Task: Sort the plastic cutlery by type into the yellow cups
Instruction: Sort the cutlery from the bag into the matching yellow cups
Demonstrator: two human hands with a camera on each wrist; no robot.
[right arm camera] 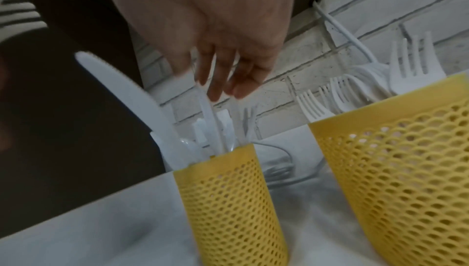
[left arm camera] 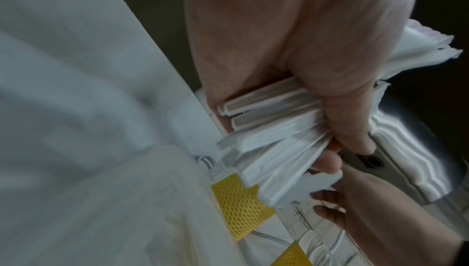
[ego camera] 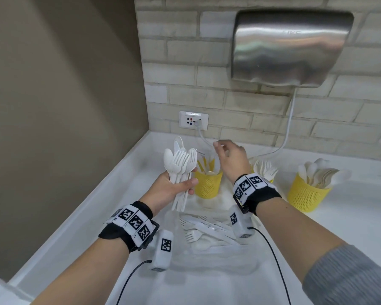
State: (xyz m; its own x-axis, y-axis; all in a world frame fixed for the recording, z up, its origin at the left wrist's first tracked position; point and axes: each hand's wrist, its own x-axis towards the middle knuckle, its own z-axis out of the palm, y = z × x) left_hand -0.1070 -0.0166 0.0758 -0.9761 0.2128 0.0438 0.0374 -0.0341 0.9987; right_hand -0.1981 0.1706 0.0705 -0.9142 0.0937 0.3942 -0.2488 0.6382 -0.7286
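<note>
Right hand (ego camera: 229, 158) is seen hovering just above the leftmost yellow cup (ego camera: 207, 183), fingers loosely spread and nothing gripped in them; in the right wrist view a knife (right arm camera: 208, 113) stands in that cup directly under the fingertips (right arm camera: 215, 89), and it cannot be told whether it is touched. Beside the same cup, on its left, a mixed bundle of cutlery (ego camera: 180, 166) is clamped upright in the left hand (ego camera: 169, 190) — forks, at least one spoon and a knife tip can be made out, though an exact count is not possible.

Three yellow cups are counted along the white counter (ego camera: 350, 227): the leftmost with knives, the middle cup (right arm camera: 406, 170) to its right with forks, and the far right cup (ego camera: 306, 194) with spoons. More unsorted pieces (ego camera: 207, 232) are left lying in front of the leftmost cup, too tangled to be counted.

By the look of it, a knife drop is being finished, and the job is judged well under way but far from done. Next, one piece would need to be pinched from the bundle by its head, its type read, and the matching cup chosen — care being called for so that neighbours are not dragged out with it.
</note>
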